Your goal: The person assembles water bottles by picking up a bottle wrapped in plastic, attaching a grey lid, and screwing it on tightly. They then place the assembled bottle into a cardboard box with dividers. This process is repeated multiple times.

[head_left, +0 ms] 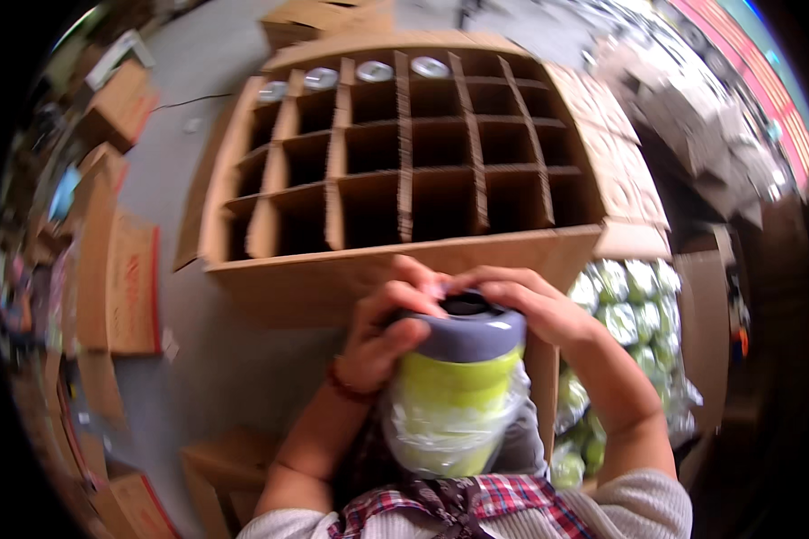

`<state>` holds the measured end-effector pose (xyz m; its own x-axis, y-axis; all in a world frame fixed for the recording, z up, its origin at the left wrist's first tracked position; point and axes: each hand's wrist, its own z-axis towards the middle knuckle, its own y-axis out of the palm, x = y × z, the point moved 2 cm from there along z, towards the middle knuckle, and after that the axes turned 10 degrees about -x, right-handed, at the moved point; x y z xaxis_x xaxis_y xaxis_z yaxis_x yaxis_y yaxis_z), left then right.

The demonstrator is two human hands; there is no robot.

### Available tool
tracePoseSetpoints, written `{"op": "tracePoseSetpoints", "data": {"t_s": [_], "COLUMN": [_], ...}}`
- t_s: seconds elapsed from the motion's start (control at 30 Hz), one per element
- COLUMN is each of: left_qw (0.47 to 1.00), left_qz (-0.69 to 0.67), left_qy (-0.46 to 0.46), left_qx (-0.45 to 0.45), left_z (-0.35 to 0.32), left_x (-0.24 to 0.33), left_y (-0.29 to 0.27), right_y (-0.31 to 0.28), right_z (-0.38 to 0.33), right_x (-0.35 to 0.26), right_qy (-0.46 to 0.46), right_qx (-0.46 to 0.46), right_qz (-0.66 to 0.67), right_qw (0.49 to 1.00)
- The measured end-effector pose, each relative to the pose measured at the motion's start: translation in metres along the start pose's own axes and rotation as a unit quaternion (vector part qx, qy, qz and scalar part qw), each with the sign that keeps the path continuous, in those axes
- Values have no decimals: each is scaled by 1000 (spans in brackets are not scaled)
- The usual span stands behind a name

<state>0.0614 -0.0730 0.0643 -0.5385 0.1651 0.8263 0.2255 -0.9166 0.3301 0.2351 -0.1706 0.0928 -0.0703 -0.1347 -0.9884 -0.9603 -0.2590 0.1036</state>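
Note:
Close to my body I hold a lime-green canister upright, with a thick grey collar and a dark opening at its top. Crumpled clear plastic wraps its green body. My left hand grips the collar's left side, thumb outside and fingers bent over the rim. From the right, my right hand curls over the far rim, its fingertips by the opening. Just beyond my hands stands an open cardboard box with dividers. Round, clear-looking tops show in several cells of its far row.
Right of my right arm, plastic-wrapped green items fill a carton. Flattened cardboard and crumpled wrapping lie behind it. Several cartons line the left side, and a small box sits near my left elbow.

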Motion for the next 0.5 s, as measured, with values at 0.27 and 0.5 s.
{"op": "tracePoseSetpoints", "data": {"t_s": [0.27,0.5], "left_qw": [978,940], "left_qz": [-31,-273], "left_qy": [133,29], "left_qx": [-158,-202], "left_z": [5,-8], "left_x": [53,60], "left_y": [76,111], "right_y": [58,161], "right_z": [-57,-90], "right_x": [-148,-196], "right_qy": [-115,-127], "right_qx": [-131,-170], "right_qz": [-563,-781], "right_qw": [808,587]}}
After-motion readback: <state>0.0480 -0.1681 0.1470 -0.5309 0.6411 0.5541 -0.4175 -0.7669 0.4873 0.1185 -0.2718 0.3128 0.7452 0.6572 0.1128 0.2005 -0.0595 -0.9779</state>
